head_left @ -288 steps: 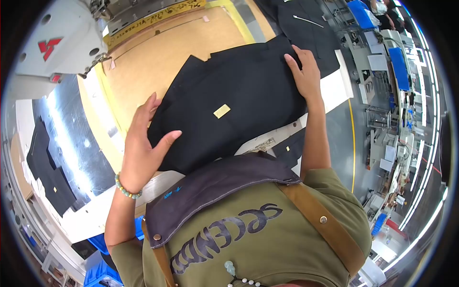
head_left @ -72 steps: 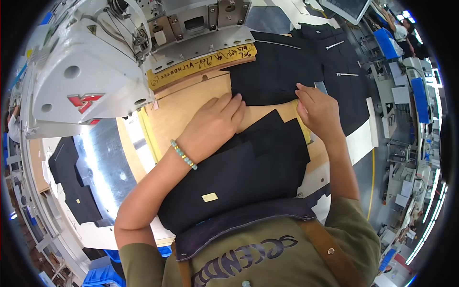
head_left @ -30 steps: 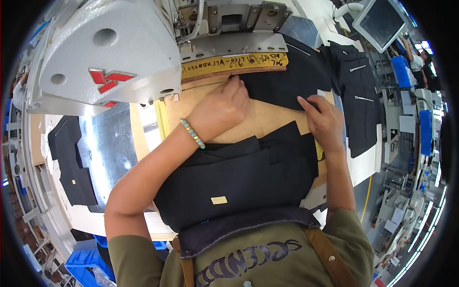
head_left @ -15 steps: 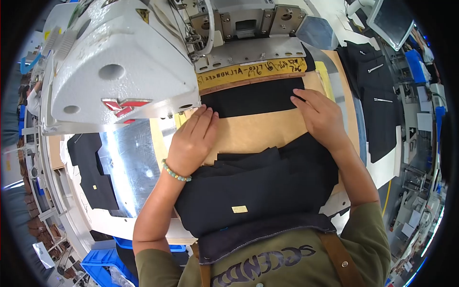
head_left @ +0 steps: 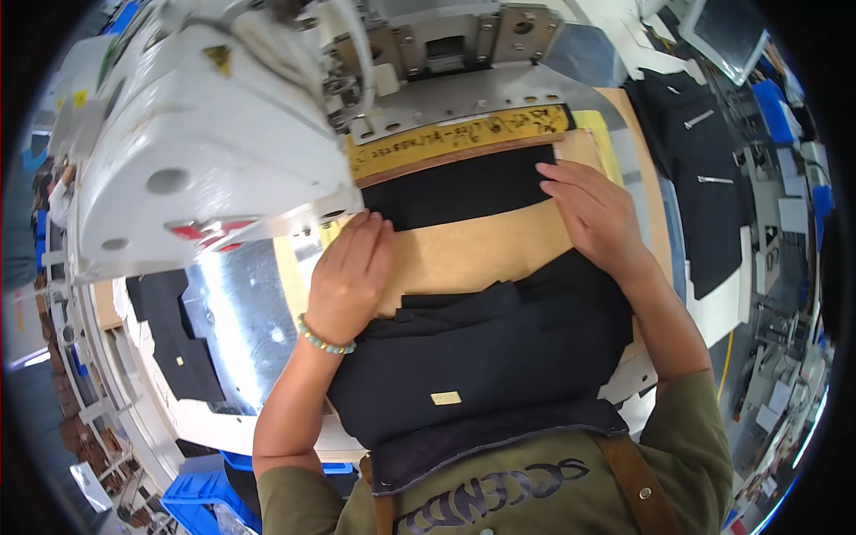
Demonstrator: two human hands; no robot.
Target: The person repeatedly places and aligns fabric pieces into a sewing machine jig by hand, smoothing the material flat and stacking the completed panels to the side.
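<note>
A black fabric piece [head_left: 464, 189] lies on the tan board [head_left: 481, 250], its far edge running under the yellow template strip [head_left: 455, 141] with handwriting on it. At the fabric's left end rests my left hand [head_left: 349, 276], fingers extended close together, fingertips beside the machine head. My right hand [head_left: 593, 209] touches the right end of the same piece, thumb and fingers apart over its edge. Nearer my body, a stack of black fabric [head_left: 481, 348] with a small yellow label [head_left: 446, 398] lies partly beneath my apron.
A white machine head [head_left: 196, 160] with a red logo stands at the left. Black pieces with zippers [head_left: 704, 178] lie at the right, near a monitor [head_left: 724, 36]. More black fabric [head_left: 178, 339] lies on the left by a metal plate [head_left: 234, 321]. A blue crate [head_left: 201, 499] is below.
The black piece has been moved left and turned, and now lies straight along the yellow strip. My left hand has drawn back from it to its left end. The view has shifted with my head.
</note>
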